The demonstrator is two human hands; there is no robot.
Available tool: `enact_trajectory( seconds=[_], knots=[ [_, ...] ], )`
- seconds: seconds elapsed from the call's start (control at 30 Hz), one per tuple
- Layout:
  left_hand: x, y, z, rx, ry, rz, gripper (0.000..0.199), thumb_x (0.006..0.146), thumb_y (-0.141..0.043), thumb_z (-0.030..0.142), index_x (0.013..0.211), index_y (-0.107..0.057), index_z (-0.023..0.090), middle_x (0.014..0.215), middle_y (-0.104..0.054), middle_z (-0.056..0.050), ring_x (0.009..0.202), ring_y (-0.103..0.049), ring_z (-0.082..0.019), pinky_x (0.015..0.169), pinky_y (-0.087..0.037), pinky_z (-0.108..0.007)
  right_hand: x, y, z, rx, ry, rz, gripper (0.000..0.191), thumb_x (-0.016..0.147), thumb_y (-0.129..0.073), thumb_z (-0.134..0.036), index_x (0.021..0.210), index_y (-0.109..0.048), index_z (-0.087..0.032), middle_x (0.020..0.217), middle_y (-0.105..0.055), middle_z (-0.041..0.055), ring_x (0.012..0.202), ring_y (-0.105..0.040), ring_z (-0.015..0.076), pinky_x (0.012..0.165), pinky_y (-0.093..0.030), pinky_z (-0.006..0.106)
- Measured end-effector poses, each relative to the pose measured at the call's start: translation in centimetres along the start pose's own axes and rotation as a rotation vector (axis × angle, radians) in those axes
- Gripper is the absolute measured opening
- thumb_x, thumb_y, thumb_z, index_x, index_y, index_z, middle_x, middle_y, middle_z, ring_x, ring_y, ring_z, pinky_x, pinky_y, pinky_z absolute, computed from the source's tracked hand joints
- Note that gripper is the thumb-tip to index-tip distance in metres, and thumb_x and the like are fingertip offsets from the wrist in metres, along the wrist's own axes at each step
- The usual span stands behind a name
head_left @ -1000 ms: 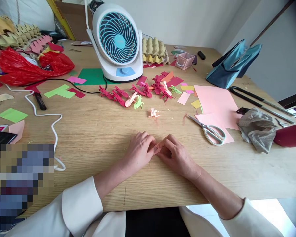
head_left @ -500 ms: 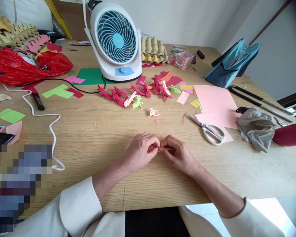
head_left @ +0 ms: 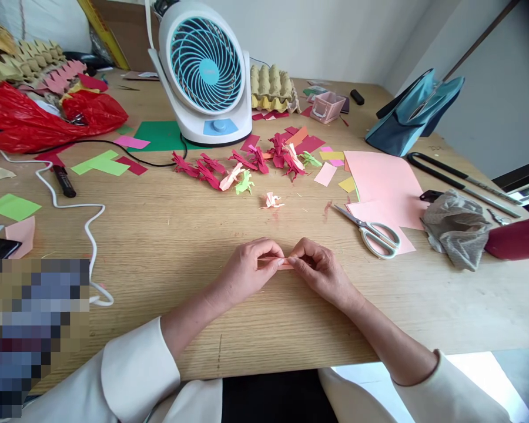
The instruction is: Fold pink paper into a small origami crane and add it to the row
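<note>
A small folded piece of pink paper (head_left: 285,265) is pinched between my two hands, low over the front middle of the table. My left hand (head_left: 251,267) grips its left part, and my right hand (head_left: 321,271) grips its right part with thumb and fingertips. The fingers cover much of the paper. Just beyond them a small pale pink folded figure (head_left: 271,200) rests on the wood. Several red, pink and green folded figures (head_left: 209,173) lie farther back. White-handled scissors (head_left: 379,239) lie to the right, partly over pink paper (head_left: 385,185).
A white and blue fan (head_left: 208,73) stands at the back, with egg trays (head_left: 271,88) beside it. On the left are a red plastic bag (head_left: 30,120), a black marker (head_left: 64,181) and a white cable (head_left: 94,235). A blue bag (head_left: 409,117) stands at the right.
My hands have shifted slightly apart, and more of the pink paper shows between the fingertips. The whole view has moved a little, with the table things appearing slightly farther left.
</note>
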State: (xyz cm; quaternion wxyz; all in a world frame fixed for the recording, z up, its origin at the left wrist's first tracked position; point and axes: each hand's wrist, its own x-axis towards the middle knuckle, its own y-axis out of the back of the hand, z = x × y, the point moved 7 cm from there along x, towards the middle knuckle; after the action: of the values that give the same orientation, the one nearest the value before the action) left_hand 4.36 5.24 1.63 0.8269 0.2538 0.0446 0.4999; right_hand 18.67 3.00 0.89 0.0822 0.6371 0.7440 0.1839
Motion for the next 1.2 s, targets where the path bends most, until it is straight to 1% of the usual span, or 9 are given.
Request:
enact_trajectory(
  seconds=[0.13, 0.23, 0.33, 0.43, 0.63, 0.73, 0.9, 1.07, 1.2],
  knots=[
    [0.2, 0.2, -0.6, -0.074, 0.079, 0.004, 0.012, 0.086, -0.059, 0.017, 0.075, -0.062, 0.016, 0.072, -0.065, 0.001, 0.066, -0.06, -0.01, 0.062, -0.047, -0.019, 0.0, 0.1, 0.9, 0.007, -0.085, 0.02, 0.032, 0.09, -0.059, -0.043, 0.07, -0.053, -0.018, 0.061, -0.048, -0.003, 0.055, -0.041, 0.0104, 0.05, -0.032, 0.023],
    [0.2, 0.3, -1.1, -0.104, 0.143, 0.005, 0.013, 0.086, -0.06, 0.022, 0.075, -0.063, 0.016, 0.068, -0.064, 0.001, 0.061, -0.059, -0.01, 0.058, -0.046, -0.019, -0.2, 0.0, 0.9, -0.001, -0.058, 0.018, 0.023, 0.093, -0.057, -0.038, 0.082, -0.057, -0.019, 0.069, -0.055, -0.0008, 0.06, -0.048, 0.0122, 0.053, -0.038, 0.024],
    [0.2, 0.8, -1.4, -0.086, 0.182, 0.07, 0.006, 0.083, -0.061, 0.021, 0.08, -0.064, 0.017, 0.072, -0.067, 0.001, 0.064, -0.061, -0.011, 0.059, -0.048, -0.02, -0.4, 0.4, -0.5, -0.14, 0.121, 0.078, 0.015, 0.092, -0.059, -0.034, 0.1, -0.057, -0.02, 0.091, -0.061, 0.0053, 0.079, -0.057, 0.0181, 0.068, -0.047, 0.031],
    [0.3, 1.1, -1.5, -0.051, 0.187, 0.111, 0.007, 0.081, -0.057, 0.015, 0.08, -0.063, 0.017, 0.072, -0.066, 0.001, 0.063, -0.06, -0.01, 0.058, -0.047, -0.02, -1.0, 0.1, -2.2, -0.417, 0.34, 0.094, 0.022, 0.088, -0.064, -0.03, 0.107, -0.057, -0.022, 0.107, -0.059, 0.0102, 0.098, -0.055, 0.0252, 0.084, -0.045, 0.04],
    [0.2, 0.6, -1.6, -0.054, 0.179, 0.094, 0.009, 0.08, -0.056, 0.011, 0.079, -0.062, 0.017, 0.071, -0.067, 0.002, 0.063, -0.062, -0.011, 0.057, -0.048, -0.019, -1.8, -1.8, -2.9, -0.811, 0.514, -0.021, 0.016, 0.093, -0.057, -0.024, 0.11, -0.059, -0.023, 0.104, -0.064, 0.0088, 0.089, -0.053, 0.0242, 0.076, -0.036, 0.041],
    [0.1, 0.2, -1.3, -0.011, 0.137, 0.054, 0.01, 0.083, -0.056, 0.011, 0.082, -0.062, 0.018, 0.073, -0.068, 0.002, 0.065, -0.064, -0.011, 0.058, -0.049, -0.019, -2.1, -2.3, -3.0, -0.838, 0.572, -0.059, 0.018, 0.097, -0.052, -0.02, 0.113, -0.06, -0.023, 0.104, -0.067, 0.0076, 0.087, -0.055, 0.0219, 0.075, -0.035, 0.039],
    [0.0, 0.0, -0.6, 0.194, -0.043, 0.009, 0.013, 0.089, -0.052, 0.011, 0.085, -0.06, 0.019, 0.078, -0.067, 0.001, 0.069, -0.062, -0.012, 0.063, -0.047, -0.023, -2.3, -2.8, -2.8, -0.804, 0.608, -0.093, 0.021, 0.098, -0.049, -0.016, 0.114, -0.061, -0.022, 0.106, -0.069, 0.0078, 0.087, -0.059, 0.0204, 0.078, -0.038, 0.038],
    [-0.1, -0.5, -0.2, 0.397, -0.202, -0.049, 0.014, 0.092, -0.051, 0.009, 0.087, -0.059, 0.019, 0.082, -0.064, -0.002, 0.081, -0.058, -0.017, 0.073, -0.045, -0.03, -2.3, -3.1, -2.2, -0.814, 0.594, -0.106, 0.017, 0.099, -0.048, -0.016, 0.105, -0.064, -0.019, 0.104, -0.069, 0.0094, 0.088, -0.06, 0.0211, 0.077, -0.041, 0.038],
    [-0.2, -0.7, -0.4, 0.477, -0.23, -0.063, 0.011, 0.094, -0.052, 0.015, 0.087, -0.059, 0.019, 0.09, -0.061, -0.004, 0.089, -0.055, -0.02, 0.079, -0.045, -0.033, -2.1, -3.3, -1.8, -0.801, 0.546, -0.138, 0.019, 0.1, -0.046, -0.017, 0.099, -0.066, -0.02, 0.098, -0.069, 0.0093, 0.087, -0.06, 0.0209, 0.078, -0.042, 0.038]
  ],
)
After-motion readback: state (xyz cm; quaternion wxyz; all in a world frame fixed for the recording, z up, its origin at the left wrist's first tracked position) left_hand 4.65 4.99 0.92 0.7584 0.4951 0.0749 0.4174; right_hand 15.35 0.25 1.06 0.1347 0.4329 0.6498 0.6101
